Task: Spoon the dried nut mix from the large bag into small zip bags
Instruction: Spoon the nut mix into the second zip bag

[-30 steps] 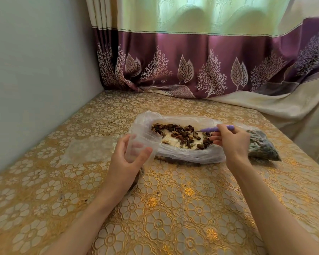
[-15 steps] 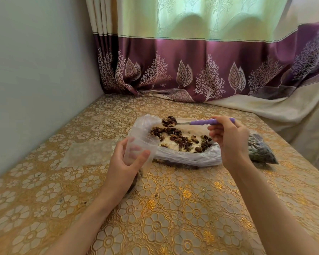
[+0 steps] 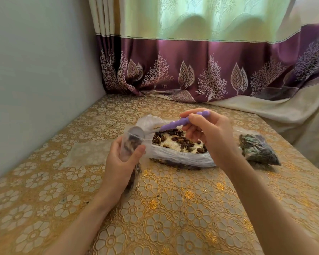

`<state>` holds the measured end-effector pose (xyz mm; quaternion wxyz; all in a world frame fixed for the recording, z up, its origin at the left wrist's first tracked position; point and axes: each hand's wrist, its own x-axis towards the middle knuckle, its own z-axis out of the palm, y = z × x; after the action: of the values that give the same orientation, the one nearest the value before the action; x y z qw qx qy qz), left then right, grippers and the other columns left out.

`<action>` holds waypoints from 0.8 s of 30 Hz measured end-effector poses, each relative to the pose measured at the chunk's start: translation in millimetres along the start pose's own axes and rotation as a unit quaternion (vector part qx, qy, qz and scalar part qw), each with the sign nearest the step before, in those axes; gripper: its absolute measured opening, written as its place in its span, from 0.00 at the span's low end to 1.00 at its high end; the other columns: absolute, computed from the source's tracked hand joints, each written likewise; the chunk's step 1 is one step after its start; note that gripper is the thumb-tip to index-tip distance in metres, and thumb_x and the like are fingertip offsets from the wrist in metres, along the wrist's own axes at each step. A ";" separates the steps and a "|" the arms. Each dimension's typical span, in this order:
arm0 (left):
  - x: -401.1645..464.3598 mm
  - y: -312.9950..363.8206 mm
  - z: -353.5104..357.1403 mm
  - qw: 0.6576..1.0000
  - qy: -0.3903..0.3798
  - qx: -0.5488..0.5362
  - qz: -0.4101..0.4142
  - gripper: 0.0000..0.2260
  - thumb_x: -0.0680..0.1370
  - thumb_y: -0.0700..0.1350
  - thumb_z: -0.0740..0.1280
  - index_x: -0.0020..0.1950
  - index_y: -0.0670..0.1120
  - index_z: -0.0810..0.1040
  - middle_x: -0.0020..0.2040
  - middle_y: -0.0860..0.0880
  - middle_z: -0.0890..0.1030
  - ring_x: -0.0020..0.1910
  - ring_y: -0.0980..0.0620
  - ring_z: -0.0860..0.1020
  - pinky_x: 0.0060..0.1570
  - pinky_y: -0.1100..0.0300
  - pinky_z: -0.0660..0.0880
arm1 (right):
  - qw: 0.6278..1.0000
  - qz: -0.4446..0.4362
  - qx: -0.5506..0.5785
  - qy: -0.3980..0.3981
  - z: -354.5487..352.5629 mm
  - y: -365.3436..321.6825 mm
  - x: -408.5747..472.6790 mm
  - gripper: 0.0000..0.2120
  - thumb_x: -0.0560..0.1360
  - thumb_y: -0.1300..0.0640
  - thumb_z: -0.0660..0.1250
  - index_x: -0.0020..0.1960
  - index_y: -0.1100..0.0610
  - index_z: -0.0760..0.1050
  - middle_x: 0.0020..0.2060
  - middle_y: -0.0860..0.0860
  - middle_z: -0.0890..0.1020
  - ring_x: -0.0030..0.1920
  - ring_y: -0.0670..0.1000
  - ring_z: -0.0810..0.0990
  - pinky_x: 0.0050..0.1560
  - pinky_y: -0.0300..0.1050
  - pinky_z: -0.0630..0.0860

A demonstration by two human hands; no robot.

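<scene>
The large clear bag (image 3: 180, 157) lies open on the table, brown nut mix (image 3: 179, 139) spread inside it. My left hand (image 3: 121, 162) grips a small clear zip bag (image 3: 132, 142) upright just left of the large bag; some nuts show inside it. My right hand (image 3: 208, 133) holds a purple-handled spoon (image 3: 175, 123), its metal bowl tipped into the small bag's mouth.
A filled dark zip bag (image 3: 258, 150) lies to the right of the large bag. Empty clear zip bags (image 3: 88, 150) lie flat at the left. The table wears a gold floral cloth (image 3: 173, 208); a wall runs along the left and a purple curtain (image 3: 191, 70) hangs behind.
My right hand lifted a loaded spoon out of the large bag, carried it left and tipped it into the small bag held by my left hand.
</scene>
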<state>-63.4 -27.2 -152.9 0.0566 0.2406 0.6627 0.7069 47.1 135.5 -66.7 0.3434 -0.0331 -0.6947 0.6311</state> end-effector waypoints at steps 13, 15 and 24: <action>1.3 18.8 -9.3 0.995 0.067 0.016 0.073 0.18 0.66 0.61 0.68 0.53 0.61 0.71 0.45 0.65 0.81 0.45 0.66 0.79 0.36 0.74 0.74 | 0.981 0.021 0.144 0.127 -9.1 12.3 11.5 0.10 0.78 0.62 0.62 0.40 0.61 0.78 0.31 0.53 0.79 0.29 0.46 0.74 0.28 0.35 0.69; 0.7 22.2 -10.6 0.994 0.078 0.008 0.072 0.18 0.65 0.64 0.68 0.52 0.62 0.72 0.46 0.66 0.81 0.47 0.65 0.79 0.41 0.67 0.75 | 0.979 0.051 0.106 0.169 -14.6 23.8 11.6 0.11 0.78 0.62 0.62 0.38 0.60 0.77 0.29 0.52 0.79 0.29 0.47 0.73 0.28 0.34 0.69; 4.6 28.2 -17.1 0.992 0.096 -0.023 0.073 0.26 0.59 0.70 0.70 0.54 0.62 0.74 0.53 0.58 0.81 0.55 0.54 0.79 0.60 0.44 0.73 | 0.971 0.073 -0.109 0.201 -27.0 50.0 14.5 0.15 0.78 0.58 0.62 0.34 0.57 0.77 0.25 0.45 0.82 0.25 0.40 0.73 0.27 0.31 0.70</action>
<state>-67.8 -44.2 -124.6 -0.0535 0.2179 0.6292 0.7442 30.7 175.6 -106.3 0.4229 -0.2472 -0.6722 0.5552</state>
